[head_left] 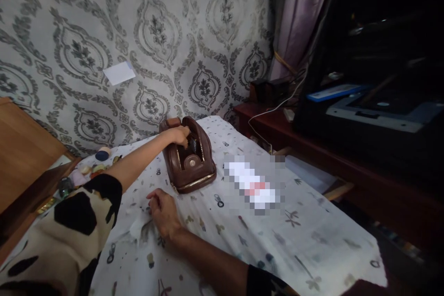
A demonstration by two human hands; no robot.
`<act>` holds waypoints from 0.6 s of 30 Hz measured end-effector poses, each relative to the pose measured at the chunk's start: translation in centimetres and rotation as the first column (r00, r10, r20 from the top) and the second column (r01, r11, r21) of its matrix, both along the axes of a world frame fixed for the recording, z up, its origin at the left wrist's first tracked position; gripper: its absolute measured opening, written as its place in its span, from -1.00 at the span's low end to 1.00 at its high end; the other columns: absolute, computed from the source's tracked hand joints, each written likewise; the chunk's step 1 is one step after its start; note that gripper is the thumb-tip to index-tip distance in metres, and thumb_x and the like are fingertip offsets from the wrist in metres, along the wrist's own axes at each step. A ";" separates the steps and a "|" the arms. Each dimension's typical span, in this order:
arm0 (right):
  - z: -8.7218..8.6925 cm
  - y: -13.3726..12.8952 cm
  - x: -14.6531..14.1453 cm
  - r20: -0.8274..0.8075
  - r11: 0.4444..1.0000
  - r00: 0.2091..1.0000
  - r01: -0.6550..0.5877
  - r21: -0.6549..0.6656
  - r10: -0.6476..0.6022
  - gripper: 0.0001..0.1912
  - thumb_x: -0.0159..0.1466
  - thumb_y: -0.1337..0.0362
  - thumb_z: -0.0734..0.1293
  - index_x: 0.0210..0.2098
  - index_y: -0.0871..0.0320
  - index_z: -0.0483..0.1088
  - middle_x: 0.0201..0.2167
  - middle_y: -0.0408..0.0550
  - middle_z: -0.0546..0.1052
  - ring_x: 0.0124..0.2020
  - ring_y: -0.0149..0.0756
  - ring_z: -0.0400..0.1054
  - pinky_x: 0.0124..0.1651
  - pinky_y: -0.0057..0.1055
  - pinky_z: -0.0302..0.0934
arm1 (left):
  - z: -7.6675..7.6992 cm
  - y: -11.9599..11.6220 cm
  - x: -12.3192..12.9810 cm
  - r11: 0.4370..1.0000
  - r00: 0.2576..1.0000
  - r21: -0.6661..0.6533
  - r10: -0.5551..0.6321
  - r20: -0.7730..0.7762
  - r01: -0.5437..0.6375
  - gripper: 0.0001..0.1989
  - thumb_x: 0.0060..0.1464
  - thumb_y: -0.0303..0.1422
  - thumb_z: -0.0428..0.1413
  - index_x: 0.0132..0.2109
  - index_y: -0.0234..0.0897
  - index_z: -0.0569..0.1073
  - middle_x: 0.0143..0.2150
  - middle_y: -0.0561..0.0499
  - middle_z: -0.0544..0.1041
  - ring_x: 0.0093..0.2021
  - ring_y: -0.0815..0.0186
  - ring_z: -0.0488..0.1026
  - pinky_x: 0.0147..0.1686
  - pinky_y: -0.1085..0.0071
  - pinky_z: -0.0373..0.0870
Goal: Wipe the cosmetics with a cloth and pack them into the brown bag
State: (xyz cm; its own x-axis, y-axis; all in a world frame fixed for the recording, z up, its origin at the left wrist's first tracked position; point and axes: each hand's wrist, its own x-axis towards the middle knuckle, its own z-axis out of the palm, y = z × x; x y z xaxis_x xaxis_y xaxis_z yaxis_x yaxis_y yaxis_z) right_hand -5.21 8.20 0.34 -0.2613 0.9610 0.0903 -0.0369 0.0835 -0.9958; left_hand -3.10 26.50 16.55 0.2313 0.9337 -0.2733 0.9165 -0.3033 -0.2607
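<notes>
A brown leather handbag [176, 173] stands on the white patterned cloth [222, 249], its zipped top gaping. My left hand [180, 136] reaches over its far left rim, the fingers bent down into the opening. The fingertips are partly hidden, and I cannot make out anything between them. Inside, the bag is dark, with a small dark, shiny item showing. A round snap flap [192, 163] folds at the near side of the opening. My right hand [164, 215] rests on the cloth in front of the bag, loosely curled, apart from it, with nothing seen in it.
A blurred-out white and red item [255, 185] lies right of the bag. Small jars and containers [103, 153] crowd the left edge. A white paper [120, 73] is on the patterned wall. To the right stand a dark red shelf [263, 122] with a white cable and a large dark screen [374, 46].
</notes>
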 end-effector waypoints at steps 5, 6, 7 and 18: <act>0.1 0.2 0.2 0.014 1.000 1.000 -0.013 -0.016 0.013 -0.74 0.24 0.47 0.17 -0.26 0.15 0.47 -0.49 -0.16 0.46 -0.48 -0.38 0.36 -0.41 -0.50 0.21 | -2.3 0.8 -0.3 0.997 0.999 -0.057 0.050 -0.006 -0.050 -0.35 -0.05 -0.42 0.33 0.19 -0.52 0.38 0.06 -0.30 0.55 -0.03 0.04 0.56 -0.09 0.33 0.48; 0.1 0.2 0.2 0.015 1.000 1.000 -0.016 -0.018 0.017 -0.74 0.23 0.47 0.17 -0.26 0.15 0.47 -0.50 -0.16 0.45 -0.48 -0.39 0.35 -0.41 -0.51 0.20 | -2.7 0.9 -0.5 0.996 0.998 -0.065 0.056 -0.002 -0.056 -0.42 0.03 -0.38 0.31 0.18 -0.47 0.39 0.06 -0.26 0.54 -0.03 0.07 0.55 -0.07 0.28 0.50; 0.1 0.2 0.2 0.017 1.000 1.000 -0.019 -0.020 0.019 -0.74 0.24 0.47 0.17 -0.26 0.15 0.47 -0.50 -0.17 0.44 -0.49 -0.39 0.34 -0.41 -0.51 0.20 | -2.9 1.0 -0.7 0.995 0.998 -0.072 0.062 0.005 -0.061 -0.49 0.11 -0.33 0.26 0.16 -0.42 0.40 0.07 -0.22 0.52 -0.02 0.10 0.53 -0.06 0.23 0.51; 0.6 -0.1 0.7 0.087 0.998 0.994 -0.065 0.010 0.064 -0.72 0.26 0.46 0.17 -0.23 0.18 0.50 -0.52 -0.17 0.40 -0.47 -0.39 0.30 -0.39 -0.51 0.17 | -4.1 1.7 -2.5 0.996 0.990 -0.049 0.082 0.119 -0.077 -0.24 -0.01 -0.39 0.29 0.31 -0.44 0.22 0.18 -0.28 0.49 0.10 0.10 0.52 -0.01 0.43 0.47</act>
